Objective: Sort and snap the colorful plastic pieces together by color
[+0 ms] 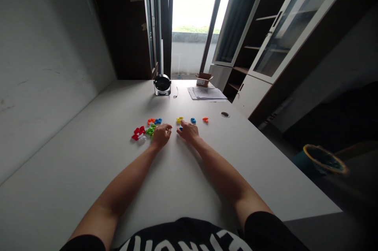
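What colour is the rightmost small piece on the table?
The rightmost small piece is orange; it shows best in the head view.

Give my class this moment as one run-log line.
Left hand: beside green pieces | Right hand: at blue piece, grip unclear | Yellow piece: on table

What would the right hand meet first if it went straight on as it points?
Most likely the yellow piece, just ahead of the right hand; depth is unclear, so they may be touching. Possibly the partly hidden blue piece.
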`<state>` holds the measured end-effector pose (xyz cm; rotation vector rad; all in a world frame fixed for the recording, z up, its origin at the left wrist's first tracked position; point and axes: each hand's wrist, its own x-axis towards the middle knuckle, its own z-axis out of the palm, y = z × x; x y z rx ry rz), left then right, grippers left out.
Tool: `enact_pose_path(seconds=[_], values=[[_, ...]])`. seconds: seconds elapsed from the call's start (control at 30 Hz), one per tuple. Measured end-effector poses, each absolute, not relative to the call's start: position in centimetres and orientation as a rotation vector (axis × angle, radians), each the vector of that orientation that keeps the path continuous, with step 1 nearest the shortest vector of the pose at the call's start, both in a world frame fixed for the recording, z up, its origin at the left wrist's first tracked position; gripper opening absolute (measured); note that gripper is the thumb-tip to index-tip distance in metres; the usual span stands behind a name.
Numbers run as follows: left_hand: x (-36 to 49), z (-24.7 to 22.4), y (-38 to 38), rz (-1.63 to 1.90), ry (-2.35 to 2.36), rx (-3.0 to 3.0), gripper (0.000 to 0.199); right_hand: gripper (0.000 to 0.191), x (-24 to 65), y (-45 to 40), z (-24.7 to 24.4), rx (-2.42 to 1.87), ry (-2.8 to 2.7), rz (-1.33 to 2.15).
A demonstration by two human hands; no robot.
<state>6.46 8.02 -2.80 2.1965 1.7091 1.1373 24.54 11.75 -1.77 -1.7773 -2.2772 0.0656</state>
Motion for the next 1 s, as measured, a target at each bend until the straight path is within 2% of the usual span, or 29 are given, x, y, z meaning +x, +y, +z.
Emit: enact_pose_path(seconds=[0.5, 1.0], values=[[6.5, -2.7, 8.0, 1.112, 1.716, 2.183, 0.021, 0.009, 25.9, 13.3, -3.7, -1.584, -2.107, 0.063], [6.4, -2.9, 8.1, 1.118, 1.712, 2.197, 0.019, 0.016, 25.9, 13.6, -4.0, -1.332, -2.280, 0.123]])
